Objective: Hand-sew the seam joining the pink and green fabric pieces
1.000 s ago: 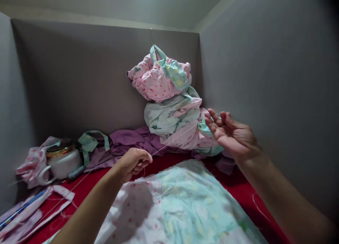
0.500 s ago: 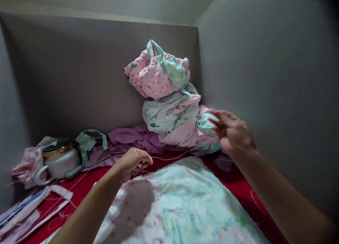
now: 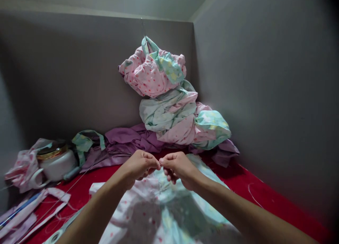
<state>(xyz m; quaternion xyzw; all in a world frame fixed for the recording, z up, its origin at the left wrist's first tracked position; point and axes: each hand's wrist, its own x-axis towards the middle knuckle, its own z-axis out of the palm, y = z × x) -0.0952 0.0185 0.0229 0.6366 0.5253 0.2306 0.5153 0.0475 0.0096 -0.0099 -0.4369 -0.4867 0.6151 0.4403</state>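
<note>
My left hand (image 3: pixel 141 166) and my right hand (image 3: pixel 180 169) meet tip to tip above the cloth, each closed in a pinch. Thread runs out of the left hand's fingers in the earlier view; now it is too fine to make out between the fingertips. Below them spreads a patchwork cloth (image 3: pixel 137 208), white-pink with red dots on one side and mint green with yellow shapes on the other. Shadows of the hands fall on it. Whether a needle is in the fingers cannot be seen.
A red surface (image 3: pixel 254 191) lies beneath. Bundled pink and mint fabric (image 3: pixel 156 74) rises against the grey back wall, with purple cloth (image 3: pixel 127 139) at its foot. To the left are a white lidded mug (image 3: pixel 59 162), fabric strips (image 3: pixel 57 192), a blue pen (image 3: pixel 19 209) and a spool (image 3: pixel 55 236).
My right hand has come left and down from beside the fabric bundle to meet my left hand. The stretch of thread between them no longer shows. The view has shifted slightly.
</note>
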